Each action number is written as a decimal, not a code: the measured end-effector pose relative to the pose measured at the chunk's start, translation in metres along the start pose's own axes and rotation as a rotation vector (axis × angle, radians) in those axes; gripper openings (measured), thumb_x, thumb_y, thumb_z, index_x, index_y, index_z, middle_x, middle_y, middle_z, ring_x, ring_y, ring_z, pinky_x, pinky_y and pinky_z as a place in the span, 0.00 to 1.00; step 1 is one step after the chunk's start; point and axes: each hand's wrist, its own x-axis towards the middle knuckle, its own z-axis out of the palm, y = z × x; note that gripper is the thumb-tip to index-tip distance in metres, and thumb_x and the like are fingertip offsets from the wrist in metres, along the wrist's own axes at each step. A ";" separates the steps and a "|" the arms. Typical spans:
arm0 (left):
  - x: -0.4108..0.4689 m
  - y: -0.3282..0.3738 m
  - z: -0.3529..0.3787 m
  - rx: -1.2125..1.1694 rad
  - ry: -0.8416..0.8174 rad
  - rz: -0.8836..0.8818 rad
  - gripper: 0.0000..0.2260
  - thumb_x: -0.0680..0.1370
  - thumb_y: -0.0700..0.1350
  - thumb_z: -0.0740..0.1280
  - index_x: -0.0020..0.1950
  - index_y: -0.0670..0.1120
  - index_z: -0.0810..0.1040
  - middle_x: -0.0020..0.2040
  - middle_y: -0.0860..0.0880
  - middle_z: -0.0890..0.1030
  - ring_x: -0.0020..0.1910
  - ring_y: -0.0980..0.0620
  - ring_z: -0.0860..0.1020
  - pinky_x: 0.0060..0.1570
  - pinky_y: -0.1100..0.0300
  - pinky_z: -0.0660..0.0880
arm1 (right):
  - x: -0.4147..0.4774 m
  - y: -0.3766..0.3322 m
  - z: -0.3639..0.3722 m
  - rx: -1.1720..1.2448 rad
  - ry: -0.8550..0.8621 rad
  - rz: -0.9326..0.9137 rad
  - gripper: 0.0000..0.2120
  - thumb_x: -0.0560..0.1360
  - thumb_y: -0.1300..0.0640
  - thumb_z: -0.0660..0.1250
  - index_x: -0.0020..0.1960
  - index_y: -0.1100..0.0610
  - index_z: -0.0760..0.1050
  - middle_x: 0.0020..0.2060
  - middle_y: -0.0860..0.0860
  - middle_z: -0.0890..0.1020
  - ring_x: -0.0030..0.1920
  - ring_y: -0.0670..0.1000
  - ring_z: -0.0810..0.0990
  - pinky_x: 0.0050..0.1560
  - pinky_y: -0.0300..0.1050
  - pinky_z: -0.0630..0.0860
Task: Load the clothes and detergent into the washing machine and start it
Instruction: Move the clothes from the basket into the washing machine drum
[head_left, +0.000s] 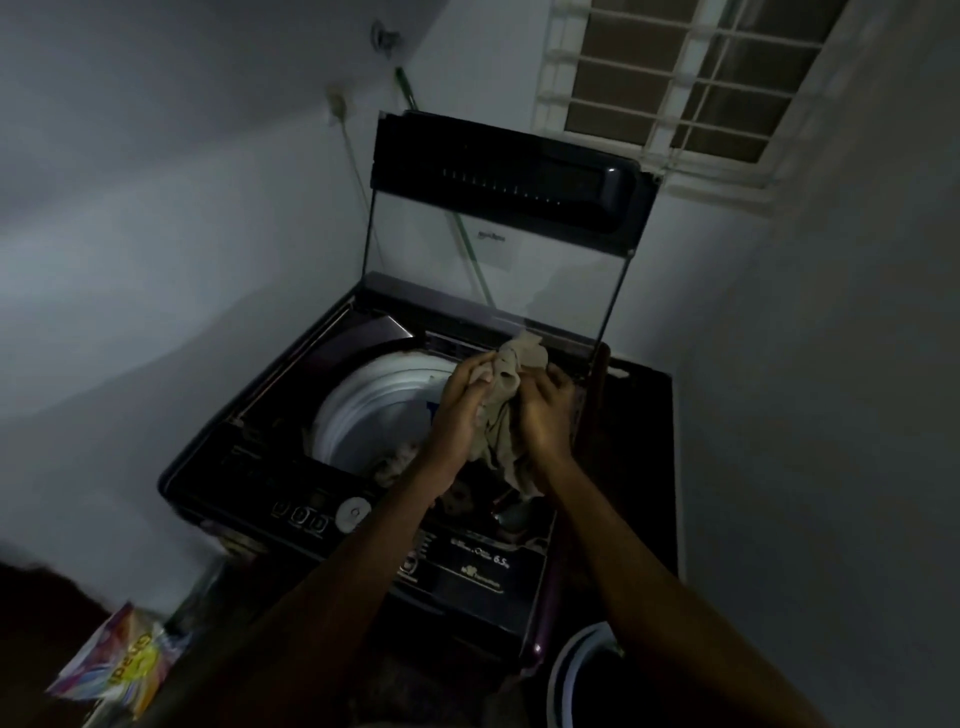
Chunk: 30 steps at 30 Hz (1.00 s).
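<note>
**Both hands hold a beige cloth over the open washer**

Head view: the washing machine, a dark top-loader, stands in a dim corner with its lid raised upright at the back. Above the machine's white drum, toward its right side, the left hand and the right hand are close together. Both have their fingers curled round a crumpled beige cloth, which bunches above the fingers and hangs down between the palms toward the drum opening. Other clothes already lie inside the drum, just beneath the left wrist. On the machine's front panel a round white dial sits left of the left forearm. A colourful detergent packet lies low to the left of the machine, well apart from both hands. A white-rimmed round container stands at the machine's front right corner. A barred window is in the wall behind the machine, to the right of the lid.
</note>
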 end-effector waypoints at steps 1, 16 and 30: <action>0.008 -0.001 -0.008 0.021 -0.004 -0.001 0.12 0.84 0.39 0.57 0.64 0.48 0.74 0.65 0.43 0.78 0.65 0.46 0.76 0.65 0.54 0.73 | 0.006 0.002 0.010 0.023 -0.022 0.022 0.10 0.78 0.56 0.59 0.48 0.51 0.79 0.58 0.53 0.78 0.57 0.52 0.77 0.63 0.55 0.73; 0.099 -0.041 -0.151 0.333 -0.319 -0.107 0.13 0.83 0.41 0.61 0.65 0.55 0.72 0.61 0.61 0.76 0.62 0.63 0.74 0.60 0.69 0.71 | 0.042 0.059 0.119 -0.301 -0.015 0.153 0.16 0.78 0.49 0.56 0.60 0.52 0.76 0.57 0.51 0.81 0.57 0.52 0.79 0.59 0.54 0.74; 0.117 -0.075 -0.149 0.790 -0.376 -0.090 0.16 0.81 0.47 0.65 0.69 0.50 0.73 0.68 0.51 0.75 0.67 0.52 0.72 0.67 0.55 0.69 | 0.046 0.075 0.072 -0.757 -0.028 0.301 0.12 0.76 0.56 0.63 0.56 0.53 0.81 0.55 0.54 0.83 0.57 0.55 0.80 0.56 0.44 0.73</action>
